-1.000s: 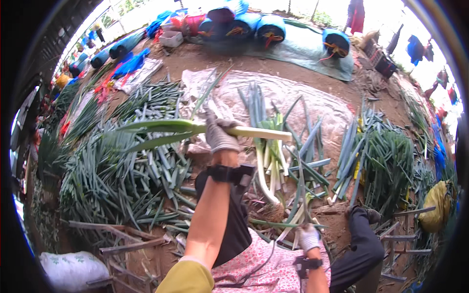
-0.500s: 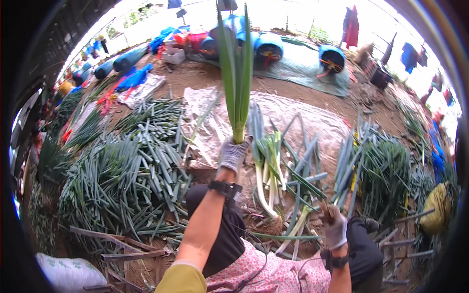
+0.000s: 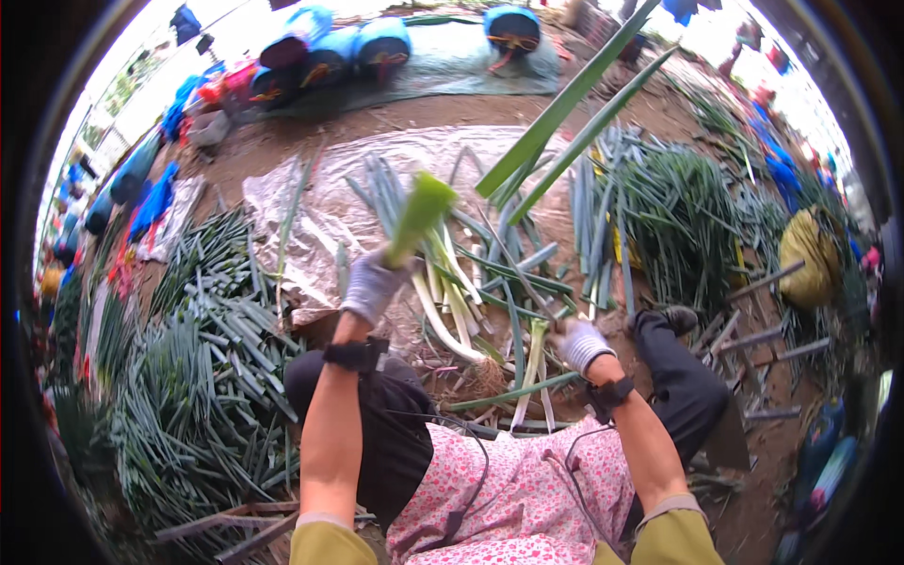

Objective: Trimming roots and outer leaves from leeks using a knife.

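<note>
So since half a second ago the right hand (image 3: pixel 582 347) has come up and inward from the lower right, and the leek (image 3: pixel 419 217) in the left hand (image 3: pixel 372 287) has gone from upright with long leaves to a short, tilted stub. The whole view has swung round too, so the background sits further left.

The left fingers are clamped round the leek, left of centre in the frame, its green end pointing up and blurry. The right fingers are curled together round a knife (image 3: pixel 521 269), thin blade slanting to the upper left; the handle's mostly hidden. Long loose leaves (image 3: pixel 565 105) hang in the air up and right of centre, apart from the stub.

Below that there's a bunch of white-stemmed leeks (image 3: pixel 438 301) on a pale sheet (image 3: pixel 405 141), mid-frame. Big green pile (image 3: pixel 188 405) at lower left, another heap (image 3: pixel 673 212) upper right, blue bundles (image 3: pixel 381 42) along the top.
</note>
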Motion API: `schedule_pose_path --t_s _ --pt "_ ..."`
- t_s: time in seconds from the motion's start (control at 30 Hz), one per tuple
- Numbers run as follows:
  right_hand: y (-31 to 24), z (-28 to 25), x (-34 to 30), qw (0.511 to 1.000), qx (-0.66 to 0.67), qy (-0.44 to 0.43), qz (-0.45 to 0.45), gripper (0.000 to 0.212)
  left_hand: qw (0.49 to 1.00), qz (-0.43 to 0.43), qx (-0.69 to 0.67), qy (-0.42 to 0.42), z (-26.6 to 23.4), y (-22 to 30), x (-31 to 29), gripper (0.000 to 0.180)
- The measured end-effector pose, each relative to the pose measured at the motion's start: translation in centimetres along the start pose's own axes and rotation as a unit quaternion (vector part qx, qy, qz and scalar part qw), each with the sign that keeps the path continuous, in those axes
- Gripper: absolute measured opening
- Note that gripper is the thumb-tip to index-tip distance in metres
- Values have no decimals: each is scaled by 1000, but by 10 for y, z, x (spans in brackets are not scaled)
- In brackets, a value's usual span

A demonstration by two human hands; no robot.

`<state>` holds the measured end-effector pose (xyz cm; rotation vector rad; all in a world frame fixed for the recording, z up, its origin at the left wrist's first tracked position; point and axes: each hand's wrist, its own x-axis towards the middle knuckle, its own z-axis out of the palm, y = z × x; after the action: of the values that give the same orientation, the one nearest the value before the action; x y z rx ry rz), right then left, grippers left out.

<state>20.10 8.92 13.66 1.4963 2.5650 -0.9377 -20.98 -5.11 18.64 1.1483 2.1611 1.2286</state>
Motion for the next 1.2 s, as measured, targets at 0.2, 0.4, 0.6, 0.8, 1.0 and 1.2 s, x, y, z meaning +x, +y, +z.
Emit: schedule_pose_path --t_s 0.2,0.4,0.6,0.8,1.0,1.2 --pt "123 66 -21 987 12 -130 98 43 983 -86 -130 95 -3 -9 17 40" --pt "186 76 -2 978 190 -54 71 34 943 -165 -281 67 58 15 42 39" --pt "294 91 134 912 318 225 127 33 923 -182 -336 -54 121 21 66 58" --pt "473 142 279 918 153 272 245 29 905 -248 -340 -64 166 1 104 60" --pt "398 207 363 937 -21 214 274 49 910 -297 -288 -9 151 -1 116 60" --pt "337 178 391 942 -142 116 282 42 900 -329 -286 4 132 -9 111 57"
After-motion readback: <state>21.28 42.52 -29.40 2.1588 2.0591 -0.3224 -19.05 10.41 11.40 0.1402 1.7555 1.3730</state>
